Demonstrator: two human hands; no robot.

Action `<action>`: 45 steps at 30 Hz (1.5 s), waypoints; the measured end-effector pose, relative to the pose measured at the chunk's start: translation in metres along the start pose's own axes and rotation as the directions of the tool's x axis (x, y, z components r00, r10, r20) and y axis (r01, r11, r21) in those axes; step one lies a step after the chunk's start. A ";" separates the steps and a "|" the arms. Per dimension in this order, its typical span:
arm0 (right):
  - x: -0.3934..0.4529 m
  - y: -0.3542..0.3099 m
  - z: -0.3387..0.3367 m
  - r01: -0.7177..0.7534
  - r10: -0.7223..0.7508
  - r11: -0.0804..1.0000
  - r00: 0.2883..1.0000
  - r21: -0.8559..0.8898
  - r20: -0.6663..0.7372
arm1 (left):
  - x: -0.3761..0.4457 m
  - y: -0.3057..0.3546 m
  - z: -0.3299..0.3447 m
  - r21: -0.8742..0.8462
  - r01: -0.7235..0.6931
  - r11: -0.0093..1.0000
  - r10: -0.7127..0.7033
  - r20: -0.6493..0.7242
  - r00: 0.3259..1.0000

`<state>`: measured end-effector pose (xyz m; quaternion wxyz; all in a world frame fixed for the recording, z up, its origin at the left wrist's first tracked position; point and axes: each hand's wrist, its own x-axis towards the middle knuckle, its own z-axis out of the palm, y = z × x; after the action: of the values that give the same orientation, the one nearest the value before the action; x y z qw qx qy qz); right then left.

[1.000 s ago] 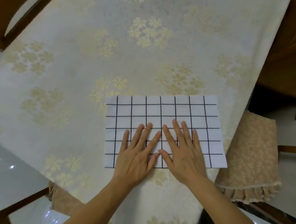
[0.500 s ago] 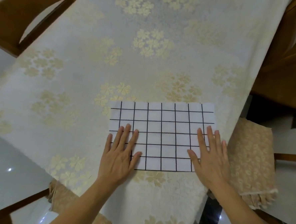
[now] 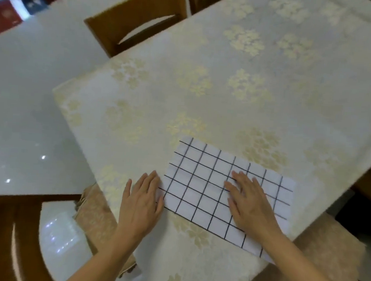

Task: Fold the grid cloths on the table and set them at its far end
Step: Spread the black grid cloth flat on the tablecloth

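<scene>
A white cloth with a black grid [image 3: 201, 180] lies flat as a folded rectangle near the front edge of the table [image 3: 204, 93], which wears a cream tablecloth with gold flowers. My left hand [image 3: 140, 200] rests flat at the cloth's left end, fingers together, its fingertips on that edge. My right hand [image 3: 249, 203] lies palm down on the cloth's right half, fingers spread. Neither hand grips anything.
A wooden chair [image 3: 131, 22] stands at the table's left side, another chair back [image 3: 5, 227] at lower left. A cushioned seat [image 3: 329, 262] sits at lower right under the table edge. Glossy white floor lies to the left.
The view has swung left and tilted. My left hand slid out to the cloth's left edge, and my right hand moved inward onto the cloth's right half.
</scene>
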<state>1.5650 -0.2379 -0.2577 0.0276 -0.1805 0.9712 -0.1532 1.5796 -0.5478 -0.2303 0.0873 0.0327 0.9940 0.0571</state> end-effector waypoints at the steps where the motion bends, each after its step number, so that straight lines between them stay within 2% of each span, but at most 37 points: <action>1: 0.018 -0.001 -0.001 0.095 -0.095 0.995 0.995 -0.017 0.009 | -0.003 0.000 0.000 0.001 0.028 1.000 -0.028 -0.008 1.000; 4: 0.072 -0.013 -0.003 0.323 -0.321 0.946 0.946 -0.033 0.050 | -0.006 0.000 0.002 -0.015 0.093 0.996 -0.094 -0.041 0.995; 8: 0.137 -0.037 0.000 0.538 -0.526 0.841 0.838 -0.059 0.146 | 0.008 0.003 0.002 -0.046 0.169 0.984 -0.171 -0.038 0.984; 11: 0.176 -0.053 -0.001 0.634 -0.609 0.768 0.767 -0.087 0.202 | 0.018 0.006 0.005 -0.072 0.197 0.978 -0.199 -0.029 0.979; 15: 0.207 -0.065 0.000 0.746 -0.672 0.654 0.648 -0.125 0.358 | 0.030 0.013 0.013 -0.132 0.260 0.956 -0.268 -0.044 0.962; 23: 0.229 -0.075 0.008 0.798 -0.646 0.588 0.561 -0.131 0.518 | 0.039 0.026 0.019 -0.121 0.342 0.932 -0.352 -0.069 0.934; 26: 0.226 -0.076 0.006 0.824 -0.705 0.555 0.539 -0.114 0.460 | 0.041 0.027 0.021 -0.156 0.358 0.920 -0.375 -0.097 0.922; 30: 0.217 -0.076 -0.003 0.815 -0.739 0.573 0.558 -0.082 0.377 | 0.044 0.028 0.023 -0.232 0.371 0.899 -0.405 -0.118 0.907; 36: 0.215 -0.074 -0.013 0.822 -0.755 0.558 0.560 -0.114 0.340 | 0.045 0.025 0.020 -0.339 0.365 0.867 -0.409 -0.066 0.910; 39: 0.219 -0.078 -0.016 0.800 -0.722 0.598 0.570 -0.061 0.392 | 0.043 0.022 0.012 -0.257 0.303 0.918 -0.338 -0.107 0.935; 42: 0.231 -0.088 -0.024 0.787 -0.668 0.616 0.528 -0.008 0.524 | 0.041 0.015 0.000 -0.150 0.212 0.966 -0.237 -0.180 0.955; 45: 0.249 -0.106 -0.032 0.787 -0.648 0.616 0.483 0.032 0.589 | 0.040 0.003 -0.012 -0.080 0.178 0.981 -0.191 -0.211 0.959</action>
<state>1.3651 -0.4125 -0.1939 0.2141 -0.6098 0.7626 0.0281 1.5380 -0.5428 -0.2252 -0.0163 -0.0693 0.9941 0.0817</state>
